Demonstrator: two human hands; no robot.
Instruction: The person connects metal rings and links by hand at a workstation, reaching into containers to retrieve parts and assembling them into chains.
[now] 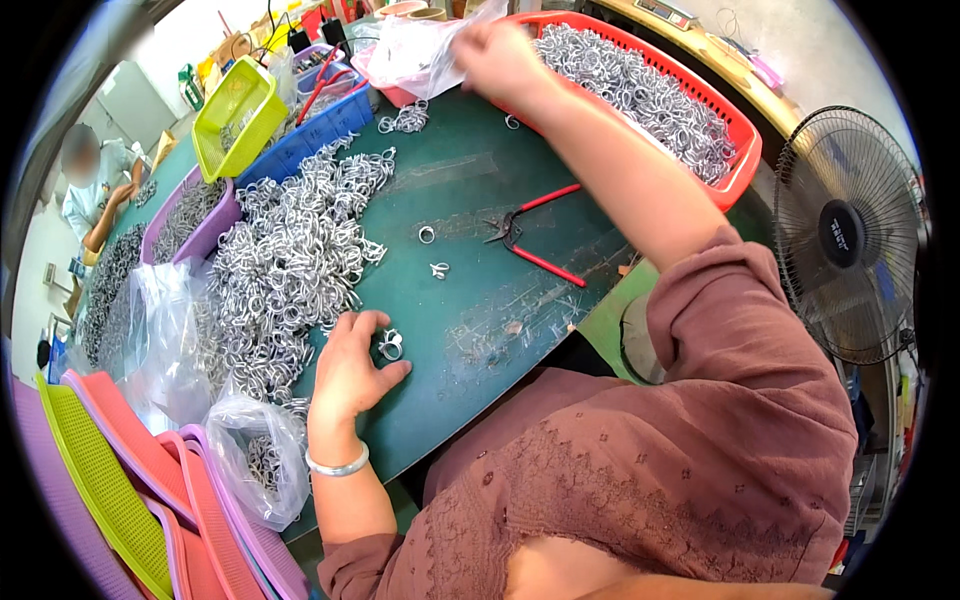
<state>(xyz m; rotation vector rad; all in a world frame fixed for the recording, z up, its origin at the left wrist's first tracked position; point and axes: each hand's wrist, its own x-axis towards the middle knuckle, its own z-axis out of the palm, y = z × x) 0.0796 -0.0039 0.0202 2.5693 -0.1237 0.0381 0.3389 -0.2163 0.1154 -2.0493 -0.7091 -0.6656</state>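
My left hand (350, 372) rests on the green table beside the large heap of silver metal rings (290, 240). Its thumb and fingers are apart, with one clip-like metal ring (391, 346) lying between them. At the far side my right hand (497, 62) is closed at the edge of a clear plastic bag (430, 55) that lies over a pink basket (398, 93). Its fingertips are partly hidden. Pliers with red handles (512, 230) lie spread on the tabletop. Left of them are a single ring (427, 235) and a small metal piece (439, 270).
A red basket (745, 165) full of rings stands at the far right, near a black fan (840, 235). Lime (243, 100), blue (320, 128) and purple (228, 205) bins stand at the back left. Plastic bags (165, 330) and stacked baskets (100, 480) are left. Another person (95, 190) sits farther off.
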